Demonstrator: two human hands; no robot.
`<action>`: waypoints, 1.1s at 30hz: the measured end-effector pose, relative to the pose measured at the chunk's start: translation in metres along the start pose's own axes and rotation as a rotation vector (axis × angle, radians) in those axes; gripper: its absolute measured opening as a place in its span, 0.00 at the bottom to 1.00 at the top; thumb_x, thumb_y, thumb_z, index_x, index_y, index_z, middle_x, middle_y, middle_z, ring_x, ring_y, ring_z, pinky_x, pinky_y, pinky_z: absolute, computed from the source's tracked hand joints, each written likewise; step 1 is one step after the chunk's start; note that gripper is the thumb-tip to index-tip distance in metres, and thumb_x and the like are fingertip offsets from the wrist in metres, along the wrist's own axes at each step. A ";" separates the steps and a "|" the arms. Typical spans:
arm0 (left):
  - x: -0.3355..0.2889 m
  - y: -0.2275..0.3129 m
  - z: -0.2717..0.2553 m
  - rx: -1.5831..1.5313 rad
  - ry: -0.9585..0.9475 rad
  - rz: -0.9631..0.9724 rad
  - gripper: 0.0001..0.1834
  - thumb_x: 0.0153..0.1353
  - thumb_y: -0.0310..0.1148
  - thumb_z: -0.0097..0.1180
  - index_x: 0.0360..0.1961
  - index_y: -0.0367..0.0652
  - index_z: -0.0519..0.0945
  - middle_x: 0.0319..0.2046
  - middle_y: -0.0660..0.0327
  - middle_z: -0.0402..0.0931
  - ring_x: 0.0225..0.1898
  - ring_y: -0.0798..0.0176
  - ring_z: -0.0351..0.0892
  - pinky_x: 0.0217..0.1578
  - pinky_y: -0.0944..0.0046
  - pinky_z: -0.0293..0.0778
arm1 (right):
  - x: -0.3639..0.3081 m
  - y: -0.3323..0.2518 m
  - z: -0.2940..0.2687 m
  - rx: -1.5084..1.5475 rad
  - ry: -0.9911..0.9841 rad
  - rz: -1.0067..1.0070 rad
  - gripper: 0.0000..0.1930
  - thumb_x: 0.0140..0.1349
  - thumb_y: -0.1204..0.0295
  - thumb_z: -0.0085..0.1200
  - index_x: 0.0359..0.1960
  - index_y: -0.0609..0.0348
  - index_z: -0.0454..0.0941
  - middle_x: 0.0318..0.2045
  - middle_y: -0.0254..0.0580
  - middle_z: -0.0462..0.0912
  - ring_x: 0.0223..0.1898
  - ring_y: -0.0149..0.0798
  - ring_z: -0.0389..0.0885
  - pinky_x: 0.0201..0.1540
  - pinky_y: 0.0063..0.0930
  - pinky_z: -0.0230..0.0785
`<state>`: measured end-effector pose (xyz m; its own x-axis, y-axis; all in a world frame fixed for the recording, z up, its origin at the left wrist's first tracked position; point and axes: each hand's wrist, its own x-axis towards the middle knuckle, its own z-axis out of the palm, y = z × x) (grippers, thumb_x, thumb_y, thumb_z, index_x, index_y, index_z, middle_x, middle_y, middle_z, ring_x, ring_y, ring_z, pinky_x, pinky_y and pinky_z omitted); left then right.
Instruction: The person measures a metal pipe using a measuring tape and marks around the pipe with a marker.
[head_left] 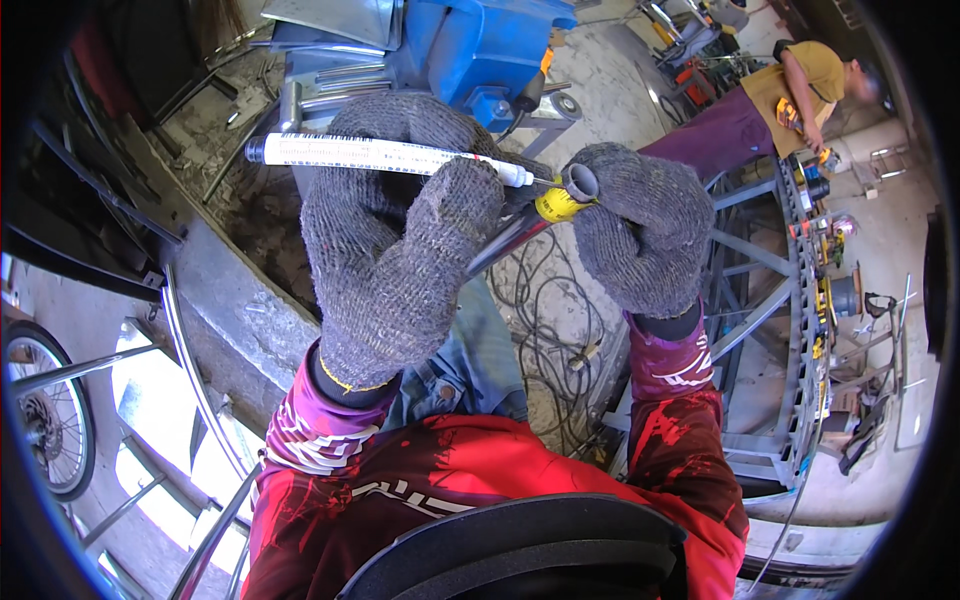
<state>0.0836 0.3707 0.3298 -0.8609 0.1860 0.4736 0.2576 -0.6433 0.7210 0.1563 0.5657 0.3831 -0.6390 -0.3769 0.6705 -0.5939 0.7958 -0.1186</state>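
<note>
Both of my hands wear grey knitted gloves. My left hand [385, 260] is closed around a white marker pen [330, 151] with a dark rear end; its thin tip points right, close to a metal tube. The round open end of this metal tube [581, 182] faces up between my hands, and its length slants down to the left. A yellow strip with dark markings, like a measuring tape [558, 206], lies around the tube just below its mouth. My right hand [645, 230] is closed, with its fingertips pinching the yellow strip against the tube. Its palm is hidden.
A blue bench vise [480, 50] stands ahead, beside several short metal tubes [345, 85]. Black cable [560, 330] lies coiled on the floor. At the right is a grey metal frame [755, 270] with tools along it, and another person [765, 110] beyond. A wheel [45, 410] shows at left.
</note>
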 end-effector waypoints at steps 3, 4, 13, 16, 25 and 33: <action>-0.004 0.007 0.001 0.013 0.010 -0.046 0.12 0.60 0.25 0.60 0.44 0.34 0.74 0.34 0.59 0.76 0.31 0.69 0.76 0.31 0.69 0.75 | 0.005 -0.004 0.000 -0.057 -0.048 0.013 0.18 0.51 0.81 0.60 0.46 0.56 0.81 0.41 0.49 0.86 0.40 0.47 0.87 0.45 0.36 0.78; -0.006 0.009 0.002 0.036 0.023 -0.082 0.12 0.61 0.24 0.60 0.44 0.34 0.74 0.35 0.58 0.77 0.32 0.67 0.77 0.31 0.68 0.76 | 0.003 -0.003 0.001 -0.041 -0.038 0.014 0.18 0.51 0.80 0.61 0.46 0.56 0.81 0.41 0.49 0.86 0.40 0.47 0.87 0.45 0.36 0.78; -0.010 -0.001 -0.004 -0.034 -0.100 0.034 0.17 0.61 0.21 0.59 0.51 0.34 0.73 0.42 0.54 0.79 0.40 0.62 0.81 0.42 0.65 0.78 | 0.001 -0.002 0.000 -0.055 -0.029 0.013 0.16 0.52 0.78 0.61 0.45 0.57 0.82 0.41 0.49 0.86 0.40 0.47 0.87 0.46 0.36 0.77; -0.016 0.002 0.003 -0.113 -0.027 -0.019 0.16 0.62 0.20 0.59 0.51 0.34 0.74 0.42 0.55 0.79 0.41 0.62 0.81 0.42 0.65 0.78 | -0.001 -0.001 0.000 -0.059 -0.034 0.006 0.16 0.53 0.78 0.61 0.46 0.56 0.82 0.41 0.49 0.86 0.40 0.47 0.87 0.46 0.36 0.77; -0.010 -0.003 0.001 -0.214 0.020 -0.047 0.14 0.61 0.21 0.59 0.48 0.34 0.75 0.39 0.56 0.79 0.38 0.64 0.81 0.39 0.66 0.78 | 0.003 0.001 -0.001 -0.039 -0.035 -0.021 0.19 0.49 0.75 0.65 0.45 0.54 0.79 0.38 0.46 0.85 0.37 0.48 0.87 0.41 0.37 0.78; -0.012 0.003 0.003 -0.138 0.037 -0.073 0.13 0.61 0.23 0.61 0.46 0.34 0.75 0.35 0.58 0.78 0.36 0.65 0.80 0.38 0.67 0.77 | 0.000 -0.001 0.002 -0.008 0.009 -0.006 0.14 0.54 0.78 0.61 0.43 0.57 0.82 0.38 0.45 0.87 0.39 0.46 0.88 0.45 0.36 0.78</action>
<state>0.0960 0.3689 0.3278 -0.8914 0.2100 0.4015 0.1333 -0.7253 0.6754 0.1553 0.5641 0.3818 -0.6310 -0.3770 0.6780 -0.5935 0.7974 -0.1090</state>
